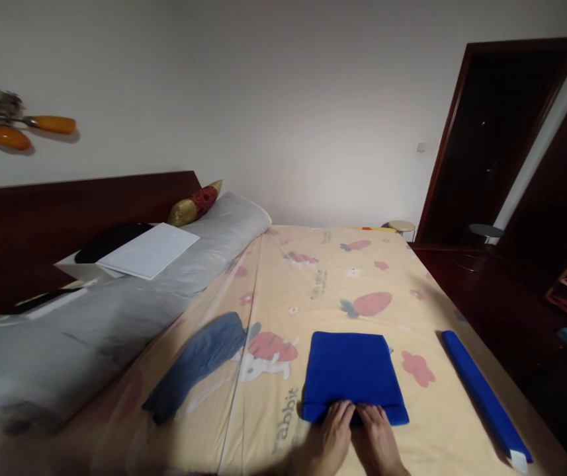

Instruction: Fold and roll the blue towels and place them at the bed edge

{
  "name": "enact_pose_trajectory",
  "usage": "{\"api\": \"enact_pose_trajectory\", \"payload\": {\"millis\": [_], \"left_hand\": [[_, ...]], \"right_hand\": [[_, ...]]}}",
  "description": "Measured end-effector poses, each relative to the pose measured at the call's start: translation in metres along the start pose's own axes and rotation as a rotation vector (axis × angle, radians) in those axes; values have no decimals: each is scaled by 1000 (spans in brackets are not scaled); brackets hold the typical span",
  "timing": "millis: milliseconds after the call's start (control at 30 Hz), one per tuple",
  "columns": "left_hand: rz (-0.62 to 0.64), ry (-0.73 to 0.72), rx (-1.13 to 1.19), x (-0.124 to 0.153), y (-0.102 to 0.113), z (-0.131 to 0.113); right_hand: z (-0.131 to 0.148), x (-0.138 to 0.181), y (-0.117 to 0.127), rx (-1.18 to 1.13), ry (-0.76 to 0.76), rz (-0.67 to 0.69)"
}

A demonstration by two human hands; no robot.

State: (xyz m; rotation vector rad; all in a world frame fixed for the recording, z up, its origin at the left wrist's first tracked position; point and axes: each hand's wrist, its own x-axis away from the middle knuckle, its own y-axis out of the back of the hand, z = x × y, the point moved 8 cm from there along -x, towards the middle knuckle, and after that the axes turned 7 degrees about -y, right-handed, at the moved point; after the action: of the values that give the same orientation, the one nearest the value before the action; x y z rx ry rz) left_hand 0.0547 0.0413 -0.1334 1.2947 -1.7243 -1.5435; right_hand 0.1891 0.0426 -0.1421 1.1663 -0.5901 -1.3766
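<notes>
L hand (331,433) + R hand (376,436) sat side by side on near hem of folded blue cloth (352,370) at front edge of bed (323,264), fingers bent down, prob pinning it flat, couldn't tell if gripping

Matt blue cloth (351,373) (smooth weave) on printed cotton-like sheet (343,277).

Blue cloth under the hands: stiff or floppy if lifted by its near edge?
Probably floppy: the blue cloth lies flat in soft folded layers, so it would likely sag and unfold. Thin, so probably light. Pushed, it may bunch on the sheet rather than slide.
</notes>
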Motion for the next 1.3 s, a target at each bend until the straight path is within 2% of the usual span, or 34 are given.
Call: {"api": "enact_pose_trajectory", "payload": {"millis": [67, 133, 233, 300, 367, 500, 567, 633, 767, 833, 900, 1033, 1100, 1233, 1300], "left_hand": [[-36, -166, -39, 3, 5, -8], [-60, -247, -131, 12, 18, 5], [-116, -177, -298, 27, 42, 47], [-155, -110, -380, 33, 53, 63], [-183, -94, -406, 32, 53, 56], [-175, -268, -281, 15, 29, -4], [-191, -270, -204, 9, 23, -19], [-207, -222, -175, 9, 26, -13], [-175, -204, -269, 26, 43, 28], [-186, -153, -330, 33, 51, 46], [-188, -107, -360, 33, 50, 50], [-134, -63, -343, 16, 30, 37], [-117, -21, -329, 10, 23, 38], [-118, 65, -322, 11, 28, 51], [-139, 69, -324, 14, 36, 47]], "right_hand": [[3, 4, -2, 5, 50, -4], [-17, 12, 4, 40, 67, -37], [-65, 28, 19, 122, -20, -107], [-83, 34, 26, 162, -108, -132], [-73, 31, 25, 161, -138, -124], [1, 9, 6, 47, 18, 31], [23, 1, -2, 8, 72, 107], [14, -3, -4, 26, 21, 119], [-48, 6, 6, 113, -189, 57], [-62, 10, 14, 123, -250, 33], [-50, 9, 19, 82, -251, 48], [25, -7, 11, -117, -58, 265], [47, -16, 5, -154, -39, 334], [34, -24, 0, -69, -200, 264], [26, -22, 0, -39, -226, 232]]}}
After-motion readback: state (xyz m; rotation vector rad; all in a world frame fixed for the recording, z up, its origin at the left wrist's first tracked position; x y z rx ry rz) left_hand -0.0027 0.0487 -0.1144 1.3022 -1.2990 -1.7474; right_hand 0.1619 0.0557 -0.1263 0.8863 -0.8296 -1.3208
